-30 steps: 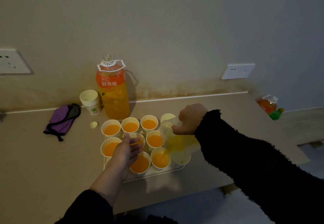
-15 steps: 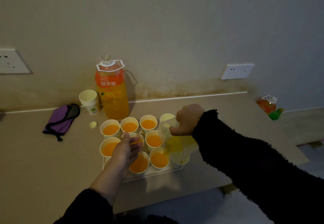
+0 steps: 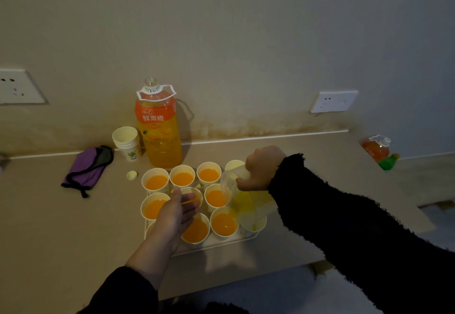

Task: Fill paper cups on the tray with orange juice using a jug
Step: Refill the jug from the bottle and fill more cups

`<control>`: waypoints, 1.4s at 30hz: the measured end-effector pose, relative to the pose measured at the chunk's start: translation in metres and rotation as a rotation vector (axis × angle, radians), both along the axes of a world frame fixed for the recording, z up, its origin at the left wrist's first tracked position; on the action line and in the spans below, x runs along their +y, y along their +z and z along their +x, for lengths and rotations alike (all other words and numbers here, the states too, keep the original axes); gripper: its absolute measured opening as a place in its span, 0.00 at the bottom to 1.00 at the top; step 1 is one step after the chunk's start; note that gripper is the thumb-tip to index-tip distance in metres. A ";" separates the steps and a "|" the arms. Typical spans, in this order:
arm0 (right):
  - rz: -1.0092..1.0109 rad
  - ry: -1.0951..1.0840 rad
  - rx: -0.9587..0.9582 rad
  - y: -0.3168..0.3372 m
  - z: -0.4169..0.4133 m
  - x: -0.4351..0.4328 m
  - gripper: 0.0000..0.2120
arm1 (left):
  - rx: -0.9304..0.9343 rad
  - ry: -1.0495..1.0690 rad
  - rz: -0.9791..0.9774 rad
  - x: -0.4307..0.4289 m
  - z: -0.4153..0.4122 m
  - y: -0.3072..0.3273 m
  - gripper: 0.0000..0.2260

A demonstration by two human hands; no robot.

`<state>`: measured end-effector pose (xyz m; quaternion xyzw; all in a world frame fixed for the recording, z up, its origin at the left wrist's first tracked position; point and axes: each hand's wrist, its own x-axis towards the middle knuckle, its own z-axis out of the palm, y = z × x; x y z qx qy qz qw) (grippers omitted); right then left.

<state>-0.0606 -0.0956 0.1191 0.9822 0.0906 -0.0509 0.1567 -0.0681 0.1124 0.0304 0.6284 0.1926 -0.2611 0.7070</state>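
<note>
A white tray [image 3: 221, 243] on the table holds several paper cups; most, like the one at the front [image 3: 223, 222], hold orange juice. My right hand [image 3: 262, 168] grips a clear plastic jug [image 3: 248, 200] tilted over the tray's right side, above a cup [image 3: 253, 226] at the front right that shows a little yellow juice. An unfilled-looking cup [image 3: 233, 165] stands at the back right, partly behind the jug. My left hand [image 3: 176, 212] rests over the tray's middle, fingers against a centre cup [image 3: 193, 194]; whether it grips the cup is unclear.
A large orange juice bottle [image 3: 158, 131] stands uncapped behind the tray, its cap [image 3: 131, 175] beside a stack of spare cups [image 3: 126, 142]. A purple pouch [image 3: 86, 168] lies at the left. Another small bottle [image 3: 376, 150] lies far right. The table's front edge is close below the tray.
My right hand has shifted slightly left and the jug has tipped a bit more. My left hand has stayed in place.
</note>
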 end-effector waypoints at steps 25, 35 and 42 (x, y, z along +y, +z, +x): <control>0.271 -0.131 0.041 -0.003 0.000 -0.035 0.26 | -0.053 0.101 0.020 -0.005 0.001 0.008 0.21; 0.583 -0.226 0.044 0.009 0.008 -0.071 0.22 | -0.425 0.016 0.453 -0.018 0.000 0.006 0.08; 0.930 -0.420 -0.061 0.013 0.021 -0.092 0.19 | -0.732 -0.276 0.995 -0.040 -0.017 -0.007 0.26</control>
